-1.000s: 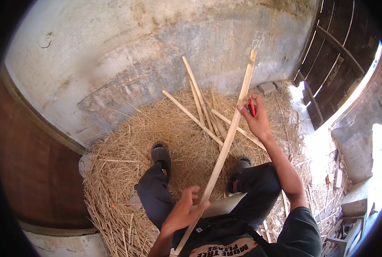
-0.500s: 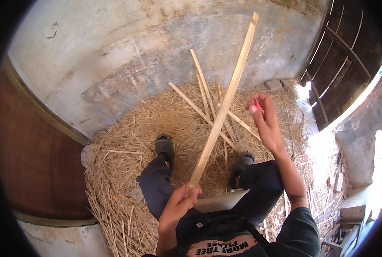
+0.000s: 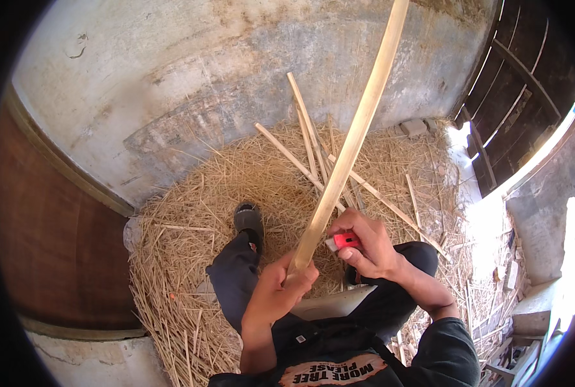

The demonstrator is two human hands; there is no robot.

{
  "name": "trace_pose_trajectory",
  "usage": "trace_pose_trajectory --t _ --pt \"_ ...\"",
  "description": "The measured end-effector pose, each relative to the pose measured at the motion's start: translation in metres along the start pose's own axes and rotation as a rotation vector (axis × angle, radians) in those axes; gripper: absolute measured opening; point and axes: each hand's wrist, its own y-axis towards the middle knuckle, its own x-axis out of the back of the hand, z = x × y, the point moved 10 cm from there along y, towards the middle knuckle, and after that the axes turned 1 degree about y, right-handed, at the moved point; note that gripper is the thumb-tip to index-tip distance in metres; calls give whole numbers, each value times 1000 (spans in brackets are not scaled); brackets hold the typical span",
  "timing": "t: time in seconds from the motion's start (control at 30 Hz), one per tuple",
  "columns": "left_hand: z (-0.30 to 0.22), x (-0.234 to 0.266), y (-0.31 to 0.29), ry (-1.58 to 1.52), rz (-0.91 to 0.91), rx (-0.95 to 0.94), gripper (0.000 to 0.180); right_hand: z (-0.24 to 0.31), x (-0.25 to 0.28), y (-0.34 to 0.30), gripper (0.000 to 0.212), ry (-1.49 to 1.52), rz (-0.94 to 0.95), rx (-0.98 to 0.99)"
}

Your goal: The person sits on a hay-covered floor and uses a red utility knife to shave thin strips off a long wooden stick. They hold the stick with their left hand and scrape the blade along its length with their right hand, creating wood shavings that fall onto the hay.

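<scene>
**Long strip runs from the left grip toward one o'clock**

The left hand [image 3: 277, 300] is closed around the lower end of a long pale wooden strip [image 3: 355, 135]. From this grip the strip goes up and away from the body, toward about one o'clock, and its far end leaves the picture at the upper edge. So the long axis is nearly upright in the view, leaning a little to the right.

The right hand [image 3: 365, 248] is just beside the strip, at about three o'clock from the left grip and a little higher. It is closed on a small red tool [image 3: 346, 241], of which the pale front end points to the strip and seems to touch it or almost touch it; I cannot tell which. This hand is the nearer one to the lower part of the strip above the left grip.

Further out, several more thin strips [image 3: 313, 155] lie crossed on the straw [image 3: 203, 213] at twelve o'clock, before a grey concrete wall [image 3: 236, 71]. A dark shoe [image 3: 248, 218] stands at eleven o'clock.
</scene>
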Motion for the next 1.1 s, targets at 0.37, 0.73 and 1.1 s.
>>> trace_pose_trajectory --t 0.37,0.73,1.1 --pt "-9 8 15 308 -183 -201 19 25 -14 -1 34 -450 -51 165" --pt "-16 6 13 303 -249 -296 29 36 -16 -3 34 -537 -79 196" --pt "7 11 19 164 -207 -205 38 36 -18 -4 36 -592 -97 164"
